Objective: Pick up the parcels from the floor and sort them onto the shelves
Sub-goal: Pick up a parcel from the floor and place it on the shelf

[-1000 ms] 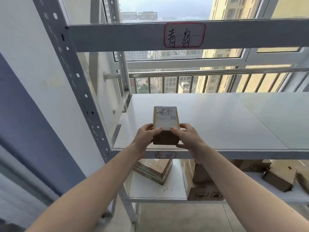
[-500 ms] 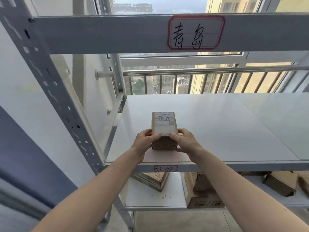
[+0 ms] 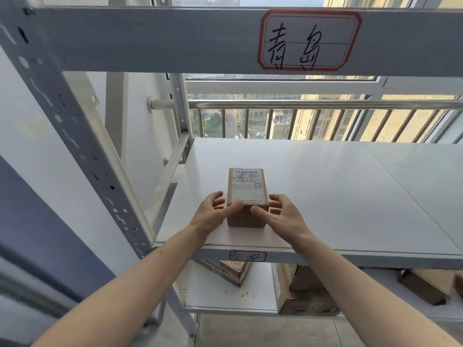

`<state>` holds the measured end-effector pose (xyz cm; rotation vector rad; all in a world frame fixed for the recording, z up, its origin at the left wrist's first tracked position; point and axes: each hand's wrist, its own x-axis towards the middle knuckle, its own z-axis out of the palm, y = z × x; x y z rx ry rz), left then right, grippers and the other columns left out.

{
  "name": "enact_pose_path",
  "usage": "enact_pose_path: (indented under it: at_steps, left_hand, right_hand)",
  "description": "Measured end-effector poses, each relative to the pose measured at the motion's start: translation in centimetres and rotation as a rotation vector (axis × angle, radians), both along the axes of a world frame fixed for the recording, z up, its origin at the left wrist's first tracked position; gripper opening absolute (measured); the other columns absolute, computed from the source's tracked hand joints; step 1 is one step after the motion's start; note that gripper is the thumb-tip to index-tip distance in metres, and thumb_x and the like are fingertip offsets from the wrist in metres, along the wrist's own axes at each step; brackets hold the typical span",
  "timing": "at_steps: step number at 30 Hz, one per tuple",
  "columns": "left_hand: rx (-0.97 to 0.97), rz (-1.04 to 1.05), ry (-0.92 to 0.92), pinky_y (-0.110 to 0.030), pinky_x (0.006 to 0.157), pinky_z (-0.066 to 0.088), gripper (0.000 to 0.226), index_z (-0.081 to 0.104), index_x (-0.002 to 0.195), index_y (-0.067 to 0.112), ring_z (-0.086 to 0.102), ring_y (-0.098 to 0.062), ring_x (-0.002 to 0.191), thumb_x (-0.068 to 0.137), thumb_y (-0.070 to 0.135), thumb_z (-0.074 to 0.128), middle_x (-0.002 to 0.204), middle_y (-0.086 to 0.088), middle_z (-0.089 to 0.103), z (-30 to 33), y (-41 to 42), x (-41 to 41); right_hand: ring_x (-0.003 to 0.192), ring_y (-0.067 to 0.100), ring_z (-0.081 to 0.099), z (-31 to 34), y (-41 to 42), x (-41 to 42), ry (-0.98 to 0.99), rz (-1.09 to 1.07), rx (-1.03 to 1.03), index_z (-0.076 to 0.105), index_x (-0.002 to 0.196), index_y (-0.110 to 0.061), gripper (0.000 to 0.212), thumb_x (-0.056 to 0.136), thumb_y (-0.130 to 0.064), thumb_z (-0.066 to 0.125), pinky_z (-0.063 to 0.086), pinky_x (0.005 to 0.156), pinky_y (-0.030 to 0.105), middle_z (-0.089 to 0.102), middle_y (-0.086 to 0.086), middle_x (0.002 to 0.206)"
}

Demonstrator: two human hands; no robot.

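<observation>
Hands flank the parcel [image 3: 246, 196]: left hand [image 3: 213, 212] and right hand [image 3: 280, 214] spread, fingers relaxed, thumbs at its near face. Parcel sits upright near the front edge of the white shelf [image 3: 338, 196]. Beyond, a window railing [image 3: 325, 104].

Brown cardboard parcel [image 3: 246, 196], white paper label; shelf board [image 3: 325, 191] smooth matt white; grey painted metal frame [image 3: 150, 38]
</observation>
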<state>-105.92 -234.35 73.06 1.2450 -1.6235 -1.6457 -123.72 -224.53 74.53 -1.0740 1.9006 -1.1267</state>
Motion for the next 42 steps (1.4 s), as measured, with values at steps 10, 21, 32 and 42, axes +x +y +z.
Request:
enact_pose_path:
  at_steps: [10,21,32,42]
  left_hand:
    - [-0.593,-0.116,-0.334,-0.029,0.1,0.052,0.071,0.062,0.133,0.015,0.065,-0.018,0.116,0.069,0.03,0.088,0.124,-0.004,0.071,-0.5,-0.4,0.8]
    - [-0.61,-0.124,-0.331,-0.013,0.091,0.045,0.056,0.066,0.129,0.017,0.065,-0.01,0.102,0.076,0.019,0.083,0.117,-0.003,0.074,-0.3,-3.3,-0.8]
    - [-0.514,-0.099,-0.383,0.003,0.068,0.041,0.046,0.071,0.118,0.014,0.068,-0.01,0.089,0.074,0.009,0.081,0.109,-0.002,0.075,0.5,-7.8,-3.6]
    - [-0.516,-0.097,-0.415,-0.001,0.069,0.041,0.045,0.069,0.121,0.011,0.063,-0.01,0.088,0.078,0.008,0.079,0.112,-0.005,0.074,0.6,-9.0,-4.3]
  right_hand:
    - [0.1,0.014,0.07,-1.1,-0.4,-0.5,0.319,0.023,-0.137,0.065,0.125,-0.013,0.062,0.069,-0.026,0.088,0.058,0.09,0.036,0.074,0.0,0.117]
    - [0.092,0.018,0.075,-0.9,-3.5,-1.3,0.255,-0.006,-0.122,0.065,0.126,-0.015,0.06,0.07,-0.019,0.088,0.06,0.086,0.038,0.074,0.003,0.118]
    - [0.091,0.018,0.073,-0.2,-8.5,-3.2,0.24,-0.033,-0.047,0.063,0.128,-0.017,0.06,0.072,-0.02,0.084,0.057,0.09,0.039,0.071,0.001,0.123]
    - [0.089,0.018,0.069,0.0,-10.2,-3.5,0.239,-0.035,-0.028,0.06,0.128,-0.015,0.058,0.075,-0.017,0.083,0.056,0.091,0.04,0.069,0.004,0.125]
